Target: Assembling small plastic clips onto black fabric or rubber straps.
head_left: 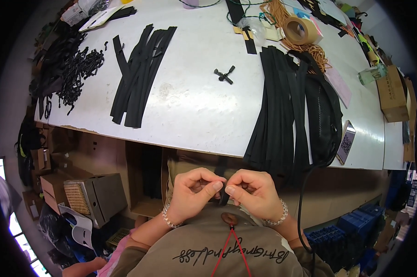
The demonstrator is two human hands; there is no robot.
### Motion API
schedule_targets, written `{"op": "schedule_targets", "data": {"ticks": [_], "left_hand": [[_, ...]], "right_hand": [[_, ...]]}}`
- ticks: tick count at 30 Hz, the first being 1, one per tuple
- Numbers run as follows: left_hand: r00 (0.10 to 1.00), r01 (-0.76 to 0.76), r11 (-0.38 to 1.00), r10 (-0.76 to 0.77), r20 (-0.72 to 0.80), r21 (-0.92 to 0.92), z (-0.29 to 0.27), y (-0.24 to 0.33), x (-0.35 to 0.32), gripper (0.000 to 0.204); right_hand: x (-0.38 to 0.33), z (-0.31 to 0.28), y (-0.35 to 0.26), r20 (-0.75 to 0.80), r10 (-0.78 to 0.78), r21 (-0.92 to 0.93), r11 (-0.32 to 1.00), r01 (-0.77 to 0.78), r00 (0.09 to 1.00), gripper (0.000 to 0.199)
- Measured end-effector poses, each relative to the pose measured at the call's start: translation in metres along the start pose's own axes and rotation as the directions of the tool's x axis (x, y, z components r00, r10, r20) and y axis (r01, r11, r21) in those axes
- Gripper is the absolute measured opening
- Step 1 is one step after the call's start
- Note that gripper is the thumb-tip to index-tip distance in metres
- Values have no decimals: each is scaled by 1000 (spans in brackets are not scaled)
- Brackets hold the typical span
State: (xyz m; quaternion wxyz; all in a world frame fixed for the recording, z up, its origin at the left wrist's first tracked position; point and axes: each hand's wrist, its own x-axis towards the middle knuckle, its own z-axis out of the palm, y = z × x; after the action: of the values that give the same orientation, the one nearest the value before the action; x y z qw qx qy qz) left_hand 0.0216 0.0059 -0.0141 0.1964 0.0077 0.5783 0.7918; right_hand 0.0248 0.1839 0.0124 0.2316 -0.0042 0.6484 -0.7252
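Since both hands are up close at the chest, just above the brown shirt [204, 231], everything here hinges on the narrow black strip [223, 199] right in the gap between them. Its long axis runs roughly away from the body, so the left hand [195, 193] has it on its right and the right hand [253, 191] on its left, neither one clearly nearer. Both look like they're pinching it, thumbs against fingers, but the fingertips cover the actual grip, so no idea if something tiny is tucked in there too. Just past the knuckles a dark band [222, 162] shows below the edge of the desk [194, 111]; can't tell if it's the same strip. Up on the desk, more black strips [275, 111] lie beside a black bag [323, 115], whose cord-side end is kinda lost in shadow. Farther off, the small black pieces [81, 71] are too tangled to sort out.
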Motion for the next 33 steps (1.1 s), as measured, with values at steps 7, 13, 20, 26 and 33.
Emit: {"op": "schedule_targets", "data": {"ticks": [7,13,20,26,33], "left_hand": [[998,63,998,-63,-14,14,3,6,0,5],[997,73,995,-73,0,75,0,9,-2,6],[994,-74,993,81,-73,97,1,0,-6,8],[891,-441,806,444,89,394,-12,1,-2,16],[808,-587,740,563,175,328,-18,-5,1,18]], "right_hand": [[-2,5,6,-80,56,121,992,-46,995,8],[-1,8,9,-118,56,145,989,-39,991,8],[6,13,21,-202,-250,-26,968,250,947,4],[6,0,13,-8,-399,-182,902,391,917,12],[3,-1,13,0,-441,-234,873,429,897,13]]}}
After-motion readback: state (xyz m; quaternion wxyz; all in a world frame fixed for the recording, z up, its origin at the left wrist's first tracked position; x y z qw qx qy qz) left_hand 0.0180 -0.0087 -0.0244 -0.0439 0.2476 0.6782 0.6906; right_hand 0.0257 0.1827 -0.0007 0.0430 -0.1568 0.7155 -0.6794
